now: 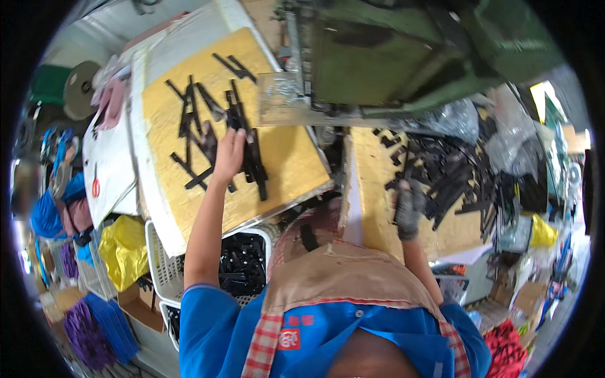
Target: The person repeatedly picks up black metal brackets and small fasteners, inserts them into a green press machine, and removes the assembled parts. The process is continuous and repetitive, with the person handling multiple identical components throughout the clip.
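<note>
My bare left hand (230, 153) reaches over the yellow board on the left, its fingers together on a bunch of black strips (254, 157). More flat black strips (191, 104) lie loosely about it, some crossing each other. On the right, my right hand (409, 213) wears a dark grey glove and is at the near left edge of a heap of black strips (450, 183). Its fingers are curled in, with a dark edge beside them; what they hold is blurred against the glove.
A machine with a dark green cover (384, 57) and a metal plate (280, 101) stands between the two yellow work surfaces. Below the left board, a white plastic basket (165, 264) holds black parts. Clear plastic bags (510, 142) lie at the right. A yellow bag (123, 252) is at the left.
</note>
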Available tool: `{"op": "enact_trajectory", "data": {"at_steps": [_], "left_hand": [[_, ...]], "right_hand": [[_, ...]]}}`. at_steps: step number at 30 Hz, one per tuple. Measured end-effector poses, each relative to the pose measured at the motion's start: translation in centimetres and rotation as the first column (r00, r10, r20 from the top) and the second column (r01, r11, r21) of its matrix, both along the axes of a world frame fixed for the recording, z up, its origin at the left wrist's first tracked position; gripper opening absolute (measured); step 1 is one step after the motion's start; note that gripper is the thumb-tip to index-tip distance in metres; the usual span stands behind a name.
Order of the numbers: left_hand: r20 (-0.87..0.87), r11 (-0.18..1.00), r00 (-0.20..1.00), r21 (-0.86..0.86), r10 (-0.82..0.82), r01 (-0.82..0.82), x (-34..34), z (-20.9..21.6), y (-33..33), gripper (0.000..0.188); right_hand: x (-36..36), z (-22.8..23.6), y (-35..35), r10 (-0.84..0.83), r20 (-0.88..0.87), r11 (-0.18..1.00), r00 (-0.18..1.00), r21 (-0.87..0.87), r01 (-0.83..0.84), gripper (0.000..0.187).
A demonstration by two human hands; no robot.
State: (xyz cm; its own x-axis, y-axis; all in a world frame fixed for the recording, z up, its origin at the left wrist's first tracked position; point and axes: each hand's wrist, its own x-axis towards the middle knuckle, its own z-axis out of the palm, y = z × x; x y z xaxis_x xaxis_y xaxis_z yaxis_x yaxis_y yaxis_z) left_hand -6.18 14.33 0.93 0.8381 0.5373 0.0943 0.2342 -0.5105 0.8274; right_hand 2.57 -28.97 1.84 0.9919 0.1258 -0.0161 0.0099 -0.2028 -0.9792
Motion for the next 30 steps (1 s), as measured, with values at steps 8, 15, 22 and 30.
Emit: {"op": "enact_trajectory", "data": {"at_steps": [8, 15, 22, 30], "left_hand": [[-0.022, 0.879, 0.936, -0.352, -0.352, 0.322, 5.6, 2.8, -13.7, 0.033], [-0.062, 0.887, 0.961, -0.404, -0.268, 0.221, 6.7, 2.6, -14.6, 0.033], [0.338, 0.998, 0.941, -0.039, -0.028, 0.044, 9.3, 0.6, -13.4, 0.022], [-0.21, 0.666, 0.942, 0.667, -0.262, 0.333, 22.0, -3.0, -7.8, 0.027]], "right_hand": [[0.2, 2.0, 6.7, 0.257, -0.105, 0.965, 0.961, -0.017, -0.261, 0.027], [0.9, 2.0, 9.2, 0.343, -0.016, 0.936, 0.939, -0.079, -0.343, 0.027], [2.4, 0.8, 10.2, 0.401, 0.029, 0.883, 0.916, -0.278, -0.378, 0.03], [9.3, 0.2, 4.5, 0.534, 0.228, 0.52, 0.814, -0.848, -0.103, 0.032]]}}
